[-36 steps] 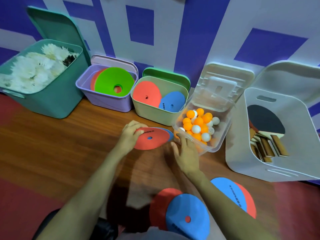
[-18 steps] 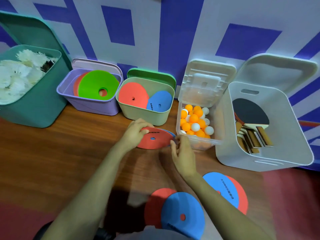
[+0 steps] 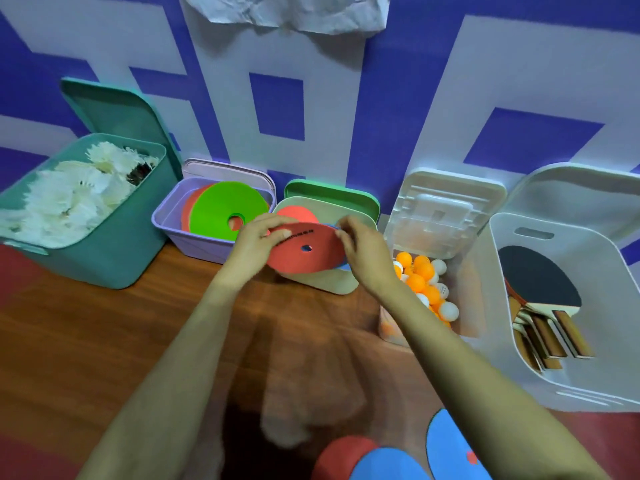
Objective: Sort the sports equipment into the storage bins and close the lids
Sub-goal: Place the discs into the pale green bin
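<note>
Holding a red disc up over the pale green bin, tilted, near edge lower. Clamped on both sides:
- left rim pinched by left hand, thumb on top, fingers curled under
- right rim gripped by right hand, fingertips curled over the far edge

Sliver of a blue disc under the red one, next to the right hand. Can't tell whether held along with it or lying in the bin. Second red disc inside that bin, behind the held one. Green lid standing open behind the bin.

Along the wall, left to right:
- teal bin, lid up, full of white shuttlecocks
- purple bin, just beside the pale green one, with a green ring leaning on top of a reddish one
- clear box, lid up, holding orange and white balls
- white bin, lid open, holding paddles, handles toward the camera

Loose discs on the wooden floor at the bottom edge: red overlapped by blue, plus another blue just right of them.
</note>
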Demonstrator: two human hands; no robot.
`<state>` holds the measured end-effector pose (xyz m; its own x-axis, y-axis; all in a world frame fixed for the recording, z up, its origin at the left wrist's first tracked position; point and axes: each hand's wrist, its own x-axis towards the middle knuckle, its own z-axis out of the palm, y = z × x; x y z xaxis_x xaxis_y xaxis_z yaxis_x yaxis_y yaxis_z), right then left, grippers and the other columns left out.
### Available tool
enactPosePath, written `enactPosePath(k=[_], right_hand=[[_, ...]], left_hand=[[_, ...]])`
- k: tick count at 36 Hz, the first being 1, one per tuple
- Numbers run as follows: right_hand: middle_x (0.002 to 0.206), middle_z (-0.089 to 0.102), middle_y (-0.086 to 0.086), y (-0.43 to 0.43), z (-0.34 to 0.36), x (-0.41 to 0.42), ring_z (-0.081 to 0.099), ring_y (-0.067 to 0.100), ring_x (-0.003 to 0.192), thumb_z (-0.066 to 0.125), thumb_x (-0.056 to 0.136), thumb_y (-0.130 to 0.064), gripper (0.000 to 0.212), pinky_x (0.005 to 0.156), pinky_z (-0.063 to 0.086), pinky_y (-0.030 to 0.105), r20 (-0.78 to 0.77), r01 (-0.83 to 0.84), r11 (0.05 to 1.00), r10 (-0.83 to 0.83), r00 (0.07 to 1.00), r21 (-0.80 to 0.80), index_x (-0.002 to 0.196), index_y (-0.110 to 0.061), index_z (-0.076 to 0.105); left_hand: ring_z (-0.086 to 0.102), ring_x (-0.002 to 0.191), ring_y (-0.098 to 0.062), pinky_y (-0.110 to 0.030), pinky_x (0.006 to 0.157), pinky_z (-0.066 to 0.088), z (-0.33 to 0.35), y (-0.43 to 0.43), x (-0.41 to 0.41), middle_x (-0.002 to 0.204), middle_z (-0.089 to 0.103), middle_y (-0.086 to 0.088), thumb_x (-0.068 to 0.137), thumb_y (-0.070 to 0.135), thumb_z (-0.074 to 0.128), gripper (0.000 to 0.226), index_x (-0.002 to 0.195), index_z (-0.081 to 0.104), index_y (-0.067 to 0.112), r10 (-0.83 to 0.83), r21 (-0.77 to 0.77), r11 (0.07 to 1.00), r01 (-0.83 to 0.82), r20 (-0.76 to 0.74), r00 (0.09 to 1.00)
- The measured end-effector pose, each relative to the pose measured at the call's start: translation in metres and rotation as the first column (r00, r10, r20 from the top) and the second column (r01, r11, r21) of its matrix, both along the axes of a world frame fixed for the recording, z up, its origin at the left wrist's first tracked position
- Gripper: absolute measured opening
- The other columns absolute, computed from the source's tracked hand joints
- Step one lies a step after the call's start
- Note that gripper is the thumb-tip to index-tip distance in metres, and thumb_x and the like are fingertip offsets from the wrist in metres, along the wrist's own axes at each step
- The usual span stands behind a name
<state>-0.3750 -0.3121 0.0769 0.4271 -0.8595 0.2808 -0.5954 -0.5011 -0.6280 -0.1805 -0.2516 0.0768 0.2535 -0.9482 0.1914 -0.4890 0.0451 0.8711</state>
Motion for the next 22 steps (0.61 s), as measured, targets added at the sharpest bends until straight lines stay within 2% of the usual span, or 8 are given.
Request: enactPosePath(k=[3, 6, 10, 11, 14, 18, 22], right_hand=[[0.096, 0.071, 0.004, -0.025, 0.013, 0.010, 0.064, 0.025, 0.090, 0.056, 0.092, -0.020, 0.013, 0.076, 0.050, 0.038, 0.036, 0.000, 1.000, 0.001, 0.999, -0.011, 0.100, -0.015, 0.065], [0.096, 0.072, 0.001, -0.048, 0.015, 0.017, 0.066, 0.018, 0.087, 0.063, 0.088, -0.018, 0.012, 0.080, 0.050, 0.035, 0.088, 0.012, 0.998, -0.017, 0.996, 0.056, 0.096, -0.014, 0.071], [0.096, 0.073, 0.002, -0.071, 0.013, 0.019, 0.063, 0.009, 0.087, 0.064, 0.087, -0.011, 0.014, 0.077, 0.045, 0.010, 0.194, -0.026, 0.975, -0.017, 0.981, 0.220, 0.097, -0.008, 0.074], [0.096, 0.073, 0.001, -0.077, 0.010, 0.018, 0.063, 0.009, 0.088, 0.064, 0.088, -0.010, 0.014, 0.079, 0.047, 0.013, 0.198, -0.029, 0.968, -0.022, 0.980, 0.251, 0.098, -0.008, 0.074], [0.097, 0.073, -0.002, -0.095, 0.000, 0.013, 0.064, 0.008, 0.088, 0.061, 0.089, -0.012, 0.016, 0.086, 0.052, 0.032, 0.171, 0.024, 0.954, -0.078, 0.982, 0.299, 0.099, -0.012, 0.074], [0.104, 0.072, 0.004, -0.106, -0.006, 0.004, 0.065, 0.019, 0.097, 0.056, 0.092, -0.012, 0.020, 0.087, 0.046, 0.029, 0.054, 0.143, 0.971, -0.155, 0.986, 0.189, 0.104, -0.011, 0.071], [0.106, 0.071, 0.008, -0.110, -0.018, 0.007, 0.063, 0.029, 0.099, 0.053, 0.092, -0.011, 0.022, 0.084, 0.045, 0.033, -0.102, 0.177, 0.976, -0.165, 0.981, 0.129, 0.104, -0.010, 0.071]], left_hand=[[0.053, 0.086, 0.009, -0.001, 0.079, 0.035, 0.003, -0.023, 0.003, 0.097, 0.061, 0.010, 0.085, 0.000, 0.062, 0.032, 0.113, 0.067, 0.015, 0.104, -0.044, 0.994, -0.105, -0.014, 0.994], [0.055, 0.086, -0.005, -0.006, 0.078, 0.039, -0.003, -0.045, 0.007, 0.098, 0.063, 0.005, 0.083, 0.002, 0.064, 0.026, 0.107, 0.070, 0.012, 0.212, -0.058, 0.975, -0.215, -0.049, 0.976], [0.057, 0.067, 0.013, -0.004, 0.068, 0.042, -0.010, -0.070, 0.011, 0.089, 0.066, 0.002, 0.083, 0.000, 0.064, 0.025, 0.099, 0.069, 0.017, 0.216, -0.010, 0.975, -0.220, -0.158, 0.964], [0.057, 0.065, 0.014, -0.004, 0.067, 0.042, -0.012, -0.077, 0.013, 0.088, 0.066, 0.001, 0.083, -0.001, 0.064, 0.025, 0.099, 0.069, 0.017, 0.197, 0.006, 0.980, -0.199, -0.179, 0.964], [0.058, 0.065, 0.011, -0.007, 0.068, 0.043, -0.016, -0.094, 0.021, 0.088, 0.067, 0.001, 0.083, -0.001, 0.064, 0.025, 0.099, 0.069, 0.017, 0.189, 0.038, 0.982, -0.185, -0.194, 0.962], [0.058, 0.080, -0.012, -0.012, 0.069, 0.041, -0.023, -0.110, 0.035, 0.092, 0.067, -0.001, 0.083, -0.001, 0.062, 0.025, 0.103, 0.070, 0.012, 0.299, 0.037, 0.954, -0.297, -0.084, 0.951], [0.063, 0.093, -0.022, -0.028, 0.081, 0.045, -0.038, -0.118, 0.035, 0.100, 0.072, -0.006, 0.084, 0.000, 0.059, 0.024, 0.102, 0.071, 0.012, 0.283, 0.096, 0.951, -0.293, 0.110, 0.953]])
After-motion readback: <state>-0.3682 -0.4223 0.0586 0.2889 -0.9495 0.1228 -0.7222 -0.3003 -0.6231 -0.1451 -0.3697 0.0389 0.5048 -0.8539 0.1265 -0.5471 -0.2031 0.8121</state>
